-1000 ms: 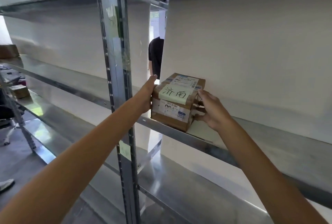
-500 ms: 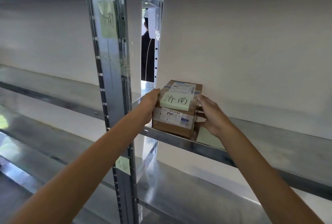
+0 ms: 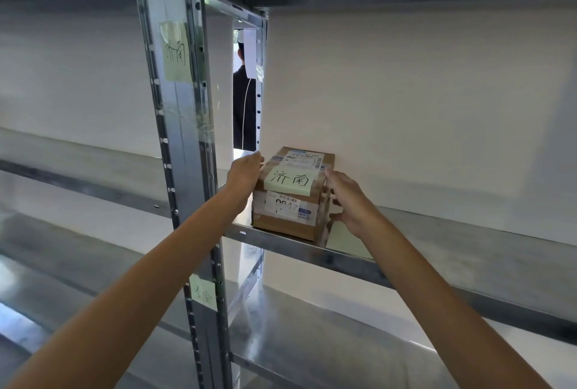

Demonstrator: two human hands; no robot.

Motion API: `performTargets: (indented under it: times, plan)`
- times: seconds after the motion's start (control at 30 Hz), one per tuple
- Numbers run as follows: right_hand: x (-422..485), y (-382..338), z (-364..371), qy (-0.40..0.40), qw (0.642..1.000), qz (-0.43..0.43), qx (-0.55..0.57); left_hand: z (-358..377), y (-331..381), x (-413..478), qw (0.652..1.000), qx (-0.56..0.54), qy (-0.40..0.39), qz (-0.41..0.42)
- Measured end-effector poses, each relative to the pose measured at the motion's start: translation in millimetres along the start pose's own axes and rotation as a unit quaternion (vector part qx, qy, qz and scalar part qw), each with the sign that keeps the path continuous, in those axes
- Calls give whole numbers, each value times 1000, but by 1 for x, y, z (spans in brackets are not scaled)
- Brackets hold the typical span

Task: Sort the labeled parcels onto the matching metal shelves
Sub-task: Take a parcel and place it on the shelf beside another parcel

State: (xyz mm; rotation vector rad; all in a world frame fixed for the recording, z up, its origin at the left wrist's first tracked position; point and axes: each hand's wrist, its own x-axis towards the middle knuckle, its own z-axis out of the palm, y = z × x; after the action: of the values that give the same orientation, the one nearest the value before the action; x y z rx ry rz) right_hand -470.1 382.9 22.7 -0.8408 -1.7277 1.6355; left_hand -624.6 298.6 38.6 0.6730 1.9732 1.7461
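Observation:
A small brown cardboard parcel (image 3: pixel 288 201) with a pale green handwritten note on top rests at the left end of a metal shelf (image 3: pixel 452 251), near its front edge. My left hand (image 3: pixel 245 171) presses flat against its left side. On the other side, my right hand (image 3: pixel 349 198) holds the box with fingers wrapped on its right face. A matching green note (image 3: pixel 176 51) is stuck high on the steel upright (image 3: pixel 184 139) to the left.
A second green note (image 3: pixel 203 292) marks the lower shelf (image 3: pixel 312 345) on the same upright. White wall panels back the shelves. Through a narrow gap behind the upright stands a person in dark clothes (image 3: pixel 244 107). More shelving runs off to the left.
The parcel has been pushed a little further onto the shelf and now sits flat. My view has moved closer and tilted up, bringing the upper note into sight.

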Motion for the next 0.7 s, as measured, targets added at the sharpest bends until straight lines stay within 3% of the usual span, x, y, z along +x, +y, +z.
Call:
performTargets:
  times: [0.27, 0.53, 0.7]
  plan:
    - [-1, -27, -2, 90, 976, -128, -153, -6, 27, -10, 977, 91, 41, 186]
    - [-24, -50, -22, 152, 946, -190, -213, 47, 62, -44, 893, 187, 2, 409]
    - [-59, -43, -72, 189, 935, -181, -240, 97, 56, -63, 851, 269, -30, 450]
